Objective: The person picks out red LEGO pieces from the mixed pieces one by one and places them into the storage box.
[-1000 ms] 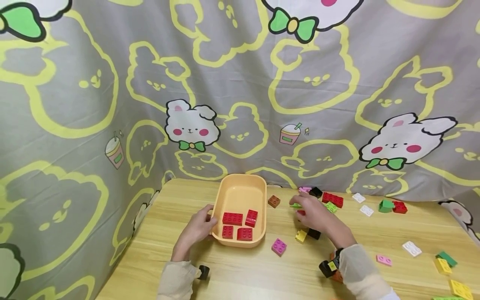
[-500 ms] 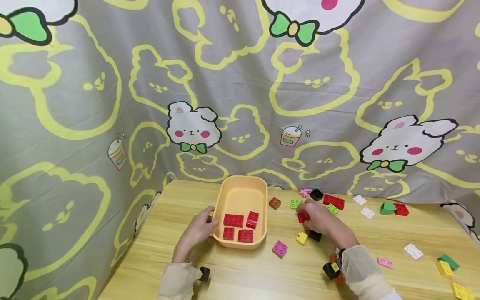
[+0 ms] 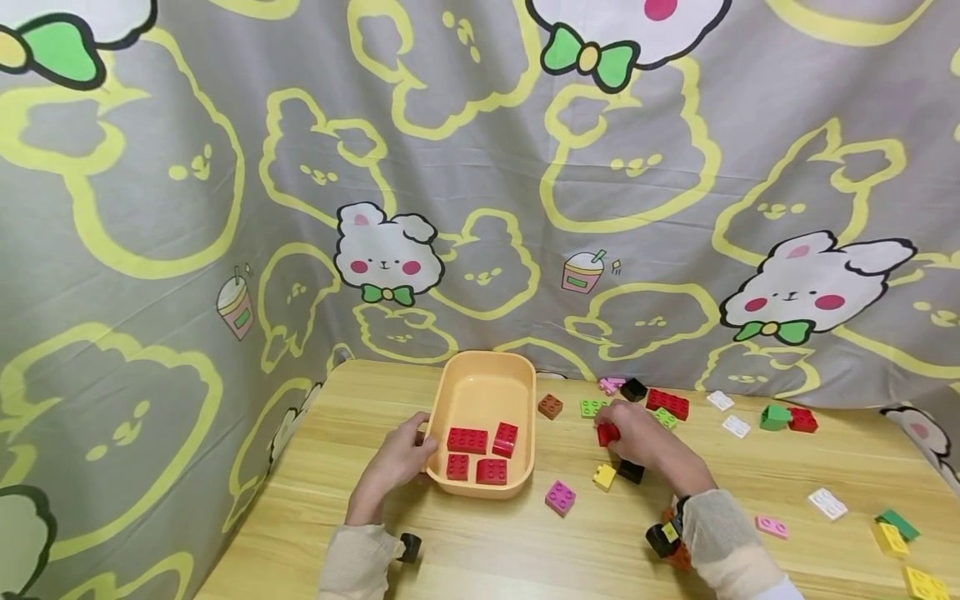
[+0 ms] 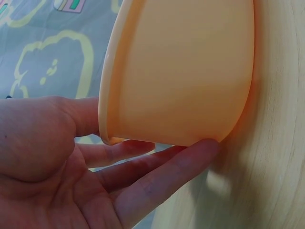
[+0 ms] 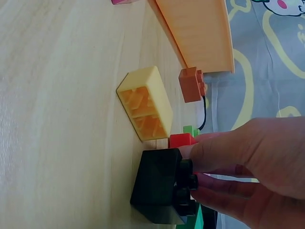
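My left hand (image 3: 401, 454) holds the left rim of a pale orange plastic tray (image 3: 487, 393). In the left wrist view the thumb hooks over the rim, with fingers against the outer wall (image 4: 181, 95). Red toy building bricks (image 3: 467, 440) lie in the tray's near half. To its right, my right hand (image 3: 641, 435) pinches a small red brick (image 3: 607, 434), partly covered by the fingers. The right wrist view shows this red brick (image 5: 180, 140) behind a black brick (image 5: 157, 183). Just beside them a yellow brick (image 5: 159, 100) lies on its side.
Around the right hand lie a light green brick (image 3: 592, 407), a brown brick (image 3: 550, 406) and a magenta brick (image 3: 560, 497). A long red brick (image 3: 667, 404) sits near the curtain (image 3: 465, 167). White plates (image 3: 827, 502) and more bricks scatter across the table's right side.
My right hand has come down slightly from over the light green brick, now uncovered, and has taken hold of the red brick. The left hand stays on the tray.
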Demonstrator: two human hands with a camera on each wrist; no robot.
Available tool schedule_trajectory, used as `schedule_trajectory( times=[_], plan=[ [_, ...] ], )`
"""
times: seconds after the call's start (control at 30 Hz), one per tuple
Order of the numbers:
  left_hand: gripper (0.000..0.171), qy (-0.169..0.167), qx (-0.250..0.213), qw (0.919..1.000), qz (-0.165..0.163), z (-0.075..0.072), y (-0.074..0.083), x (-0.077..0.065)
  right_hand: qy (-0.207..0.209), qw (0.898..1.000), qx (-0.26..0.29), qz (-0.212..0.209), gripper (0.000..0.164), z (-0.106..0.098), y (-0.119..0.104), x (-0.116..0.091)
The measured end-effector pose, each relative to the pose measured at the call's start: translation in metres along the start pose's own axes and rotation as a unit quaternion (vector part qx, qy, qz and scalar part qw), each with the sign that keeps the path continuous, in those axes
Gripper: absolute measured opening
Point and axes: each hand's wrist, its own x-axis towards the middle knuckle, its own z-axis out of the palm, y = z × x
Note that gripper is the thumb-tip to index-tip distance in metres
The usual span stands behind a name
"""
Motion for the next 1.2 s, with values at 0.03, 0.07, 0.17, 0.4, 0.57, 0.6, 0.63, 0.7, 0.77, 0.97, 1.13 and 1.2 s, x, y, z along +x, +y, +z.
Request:
schedule_trajectory(
  times=[0.03,0.07,0.17,0.4,0.57,0.6,0.63,0.7,0.77,0.97,1.13,1.2],
  plan=[
    [0.042,0.0,0.001,1.0,0.0,0.0,0.0,0.0,-0.001,1.0,0.002,0.002,0.028,0.0,0.0,0.0],
    [0.042,0.0,0.002,1.0,-0.001,0.0,0.0,0.0,-0.001,1.0,0.004,0.002,0.028,-0.001,-0.001,-0.001],
    [0.043,0.002,0.004,1.0,-0.003,0.0,0.0,0.0,0.0,1.0,0.008,0.001,0.027,-0.003,-0.002,-0.002],
    [0.042,0.004,0.003,1.0,-0.005,0.0,-0.001,0.001,0.036,0.999,-0.014,-0.036,0.027,-0.014,-0.011,-0.002],
    [0.042,0.005,0.009,0.9999,-0.008,-0.001,-0.002,0.001,0.048,0.997,-0.018,-0.053,0.029,-0.023,-0.021,-0.001],
    [0.042,0.005,0.009,0.9999,-0.009,-0.001,-0.002,0.002,0.049,0.997,-0.018,-0.055,0.029,-0.024,-0.023,-0.001],
    [0.042,0.004,0.01,0.9999,-0.009,-0.001,-0.002,0.002,0.051,0.997,-0.02,-0.058,0.029,-0.026,-0.025,0.0],
    [0.042,0.004,0.011,0.9999,-0.009,-0.001,-0.003,0.002,0.06,0.995,-0.027,-0.069,0.029,-0.028,-0.03,0.001],
    [0.042,0.003,0.009,0.9999,-0.009,0.0,-0.002,0.001,0.073,0.993,-0.037,-0.08,0.028,-0.031,-0.037,0.003],
    [0.041,0.002,0.001,1.0,-0.006,0.0,0.0,0.0,0.074,0.993,-0.037,-0.084,0.03,-0.039,-0.06,0.01],
    [0.041,0.003,-0.001,1.0,-0.003,0.0,0.0,0.0,0.065,0.992,-0.03,-0.1,0.03,-0.041,-0.078,0.022],
    [0.04,0.003,-0.003,1.0,-0.002,0.0,0.0,0.0,0.067,0.991,-0.024,-0.117,0.031,-0.04,-0.085,0.027]
  ],
)
